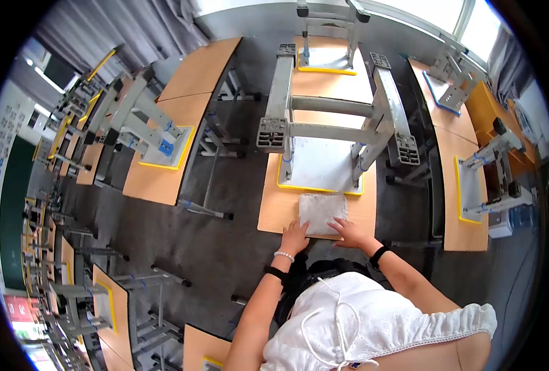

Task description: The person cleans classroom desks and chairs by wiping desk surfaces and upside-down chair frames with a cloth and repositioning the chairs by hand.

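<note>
A greyish-white folded cloth [322,210] lies flat on the near end of a wooden desktop [274,204]. My left hand [295,237] rests at the cloth's lower left corner, thumb and fingers stretched apart and touching its edge. On the lower right part of the cloth lies my right hand [352,234], with its fingers spread. Just beyond the cloth, an upturned stool [324,164] rests seat-down on the desk, its grey metal legs pointing up and its seat edged in yellow.
Another upturned stool [327,59] sits farther along this row. Desks with upturned stools stand left [191,86] and right [456,148], across aisles of dark floor [237,179]. Metal desk feet [209,211] jut into the left aisle. Curtains [126,28] hang at the back.
</note>
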{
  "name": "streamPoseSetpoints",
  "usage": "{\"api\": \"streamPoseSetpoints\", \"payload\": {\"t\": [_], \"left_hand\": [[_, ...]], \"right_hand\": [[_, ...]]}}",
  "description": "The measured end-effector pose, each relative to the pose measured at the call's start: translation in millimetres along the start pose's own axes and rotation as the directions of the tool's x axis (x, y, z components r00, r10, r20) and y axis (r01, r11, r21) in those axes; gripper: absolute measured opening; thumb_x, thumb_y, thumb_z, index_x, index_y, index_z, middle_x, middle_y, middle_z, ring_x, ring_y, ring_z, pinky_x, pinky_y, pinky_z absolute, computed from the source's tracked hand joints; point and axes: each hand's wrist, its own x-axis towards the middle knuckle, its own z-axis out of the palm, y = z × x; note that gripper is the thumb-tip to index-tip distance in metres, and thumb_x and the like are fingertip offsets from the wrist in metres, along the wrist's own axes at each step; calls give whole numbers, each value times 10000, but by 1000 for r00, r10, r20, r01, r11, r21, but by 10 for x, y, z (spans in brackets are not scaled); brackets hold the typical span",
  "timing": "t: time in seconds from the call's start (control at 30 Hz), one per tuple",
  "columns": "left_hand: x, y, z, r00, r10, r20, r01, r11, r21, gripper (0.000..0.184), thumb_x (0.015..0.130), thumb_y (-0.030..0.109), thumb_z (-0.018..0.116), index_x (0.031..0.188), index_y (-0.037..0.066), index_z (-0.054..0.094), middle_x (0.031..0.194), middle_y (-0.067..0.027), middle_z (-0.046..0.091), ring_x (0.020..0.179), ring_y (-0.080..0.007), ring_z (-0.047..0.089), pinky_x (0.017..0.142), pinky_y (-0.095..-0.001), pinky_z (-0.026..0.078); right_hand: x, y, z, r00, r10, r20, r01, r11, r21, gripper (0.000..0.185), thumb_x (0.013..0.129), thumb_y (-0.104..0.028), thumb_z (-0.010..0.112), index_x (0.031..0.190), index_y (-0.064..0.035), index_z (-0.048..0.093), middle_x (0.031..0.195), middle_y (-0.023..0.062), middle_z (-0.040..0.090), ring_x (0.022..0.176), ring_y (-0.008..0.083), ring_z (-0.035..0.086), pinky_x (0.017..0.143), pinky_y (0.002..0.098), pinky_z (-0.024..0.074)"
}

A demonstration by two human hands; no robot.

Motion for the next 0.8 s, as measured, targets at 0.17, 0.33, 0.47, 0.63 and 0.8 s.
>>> {"api": "streamPoseSetpoints", "payload": {"t": [0.17,0.33,0.47,0.63,0.8], "left_hand": [[230,-552,-127,997,8,-82,-30,965,-261,549,728,208,589,1230,69,416,1265,-216,386,1141,-347,403,919,-421,378],[613,-997,-664,969,-101,-226,-17,884,-466,526,776,175,554,1238,-14,388,1271,-227,385,1136,-348,408,953,-380,348],[1208,-1255,-1050,972,-68,-224,-64,845,-531,489,806,162,534,1233,-23,385,1262,-212,405,1133,-340,412,949,-367,350],[1794,-1374,-1212,997,40,-68,-69,863,-501,479,807,158,538,1223,-26,388,1254,-201,411,1130,-329,416,949,-362,347],[2074,-1481,-1294,998,59,0,-53,888,-457,470,807,154,543,1214,-28,392,1247,-191,417,1127,-319,419,949,-358,344]], "right_hand": [[344,-153,211,987,78,-140,-87,994,-62,742,690,-319,673,1302,-85,324,1345,168,315,1206,333,350,977,417,324],[656,-102,466,956,72,-285,-86,996,-37,676,684,-215,662,1271,-50,371,1335,131,353,1209,306,358,983,388,326],[347,-57,606,902,185,-389,-171,983,71,633,659,-188,665,1238,-82,433,1291,74,424,1190,259,392,973,345,345],[26,-12,822,753,371,-544,-362,923,129,442,656,-129,654,1084,-84,552,1199,68,508,1048,242,515,861,341,439],[45,-124,384,523,635,-569,-409,772,486,245,672,-70,628,911,-35,589,1167,109,516,992,275,537,832,352,444]]}}
